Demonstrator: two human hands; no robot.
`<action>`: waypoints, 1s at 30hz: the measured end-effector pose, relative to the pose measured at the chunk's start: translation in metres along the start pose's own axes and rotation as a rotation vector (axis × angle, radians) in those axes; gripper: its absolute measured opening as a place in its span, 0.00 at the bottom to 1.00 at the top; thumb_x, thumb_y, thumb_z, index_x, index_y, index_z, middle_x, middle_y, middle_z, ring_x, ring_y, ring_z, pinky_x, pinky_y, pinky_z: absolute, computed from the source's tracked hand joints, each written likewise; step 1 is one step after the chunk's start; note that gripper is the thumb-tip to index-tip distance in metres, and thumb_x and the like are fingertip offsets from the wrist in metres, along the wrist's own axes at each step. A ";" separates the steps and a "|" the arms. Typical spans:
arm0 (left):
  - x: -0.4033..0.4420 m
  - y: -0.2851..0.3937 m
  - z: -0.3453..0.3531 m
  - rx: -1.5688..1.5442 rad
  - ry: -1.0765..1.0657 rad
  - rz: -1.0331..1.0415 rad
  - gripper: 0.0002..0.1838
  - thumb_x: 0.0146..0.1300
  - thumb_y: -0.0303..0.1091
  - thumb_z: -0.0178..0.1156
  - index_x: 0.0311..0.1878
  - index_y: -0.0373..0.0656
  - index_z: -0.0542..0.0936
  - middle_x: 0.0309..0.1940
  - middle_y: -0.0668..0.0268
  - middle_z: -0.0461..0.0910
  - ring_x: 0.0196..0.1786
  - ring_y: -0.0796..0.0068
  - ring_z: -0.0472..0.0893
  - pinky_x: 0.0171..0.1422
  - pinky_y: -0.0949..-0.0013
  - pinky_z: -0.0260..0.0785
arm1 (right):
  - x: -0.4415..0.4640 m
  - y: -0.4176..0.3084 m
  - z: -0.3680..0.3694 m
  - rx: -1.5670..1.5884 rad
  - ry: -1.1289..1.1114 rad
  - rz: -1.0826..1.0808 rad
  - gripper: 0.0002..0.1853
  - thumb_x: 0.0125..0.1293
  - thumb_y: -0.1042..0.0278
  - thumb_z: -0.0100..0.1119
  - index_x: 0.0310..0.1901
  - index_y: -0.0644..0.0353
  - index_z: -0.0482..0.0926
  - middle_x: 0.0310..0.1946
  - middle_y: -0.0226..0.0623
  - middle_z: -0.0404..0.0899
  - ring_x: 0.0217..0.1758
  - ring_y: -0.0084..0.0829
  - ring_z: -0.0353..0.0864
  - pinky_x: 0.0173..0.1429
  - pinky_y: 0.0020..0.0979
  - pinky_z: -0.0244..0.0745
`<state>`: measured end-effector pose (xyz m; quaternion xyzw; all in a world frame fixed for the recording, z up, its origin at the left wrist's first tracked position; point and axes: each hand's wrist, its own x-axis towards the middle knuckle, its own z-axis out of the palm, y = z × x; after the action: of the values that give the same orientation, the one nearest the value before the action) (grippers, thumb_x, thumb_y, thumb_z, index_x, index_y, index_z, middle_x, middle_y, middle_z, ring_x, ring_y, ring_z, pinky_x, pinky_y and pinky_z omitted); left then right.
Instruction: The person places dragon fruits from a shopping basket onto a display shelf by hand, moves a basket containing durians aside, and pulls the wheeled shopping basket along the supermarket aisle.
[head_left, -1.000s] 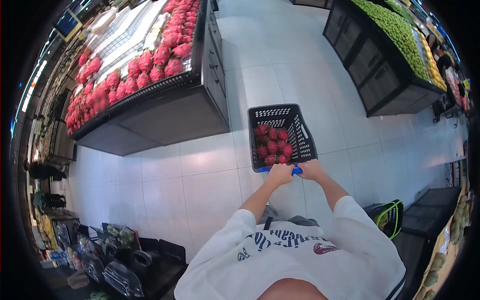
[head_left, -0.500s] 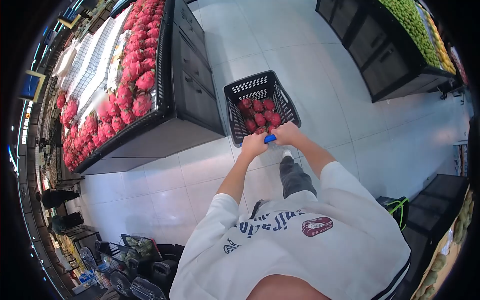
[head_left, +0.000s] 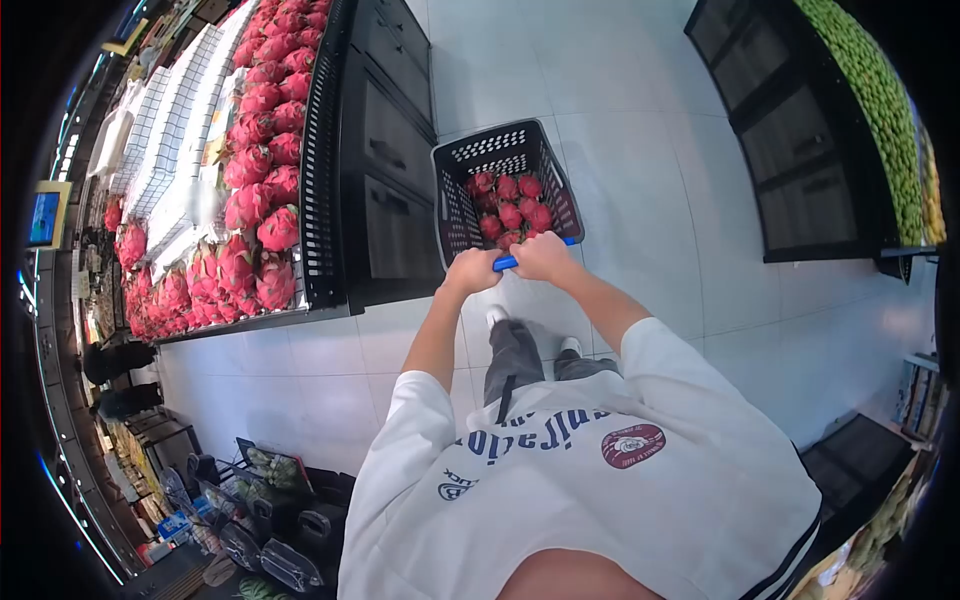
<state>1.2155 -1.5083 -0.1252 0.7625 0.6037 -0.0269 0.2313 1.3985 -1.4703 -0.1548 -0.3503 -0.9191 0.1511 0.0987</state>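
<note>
Both my hands grip the blue handle (head_left: 504,264) of a black basket (head_left: 558,190) in front of me. My left hand (head_left: 472,270) is wrapped around its left part. Close beside it, my right hand (head_left: 541,256) is closed around the right part, with a bit of blue showing past the knuckles. The basket has perforated walls. Several pink dragon fruits (head_left: 510,214) lie on its bottom, the nearest partly hidden by my hands. What carries the basket underneath cannot be seen.
Close on the left stands a dark display stand (head_left: 385,215) with rows of dragon fruit (head_left: 262,130). A second stand (head_left: 790,150) with green fruit (head_left: 865,110) is at the right. Black carts or baskets (head_left: 270,520) sit at the lower left, and two people (head_left: 120,360) are at the far left.
The basket has come nearer the left display stand, which has shifted toward me in view. My legs have stepped, and both feet now show. My hands keep their hold on the handle.
</note>
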 end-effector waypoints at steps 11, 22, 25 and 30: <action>0.144 -0.088 -0.093 0.019 0.144 0.062 0.13 0.47 0.39 0.56 0.37 0.49 0.82 0.26 0.52 0.82 0.34 0.50 0.83 0.40 0.49 0.75 | 0.167 0.075 -0.030 -0.090 -0.027 0.127 0.13 0.53 0.51 0.60 0.30 0.51 0.81 0.21 0.40 0.82 0.25 0.43 0.84 0.31 0.44 0.77; 0.265 -0.145 -0.166 -0.030 0.032 0.139 0.12 0.47 0.38 0.56 0.35 0.48 0.81 0.26 0.53 0.82 0.33 0.50 0.83 0.41 0.49 0.74 | 0.281 0.154 -0.051 -0.059 -0.030 0.163 0.15 0.55 0.49 0.59 0.27 0.53 0.78 0.19 0.41 0.81 0.24 0.45 0.83 0.32 0.45 0.77; 0.313 -0.160 -0.189 -0.017 0.011 0.153 0.12 0.47 0.37 0.56 0.35 0.48 0.81 0.26 0.52 0.82 0.33 0.50 0.83 0.41 0.49 0.74 | 0.322 0.186 -0.065 -0.076 -0.087 0.170 0.15 0.55 0.49 0.60 0.28 0.53 0.79 0.20 0.41 0.81 0.24 0.45 0.83 0.32 0.46 0.77; 0.383 -0.181 -0.226 0.043 0.073 0.138 0.12 0.48 0.38 0.56 0.37 0.49 0.79 0.25 0.53 0.82 0.32 0.49 0.83 0.40 0.49 0.75 | 0.389 0.237 -0.087 -0.050 -0.064 0.160 0.15 0.55 0.49 0.60 0.30 0.53 0.79 0.22 0.41 0.82 0.27 0.44 0.84 0.34 0.45 0.77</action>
<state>1.0961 -1.0439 -0.1037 0.8077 0.5568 0.0037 0.1939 1.2831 -1.0222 -0.1262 -0.4198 -0.8944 0.1466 0.0481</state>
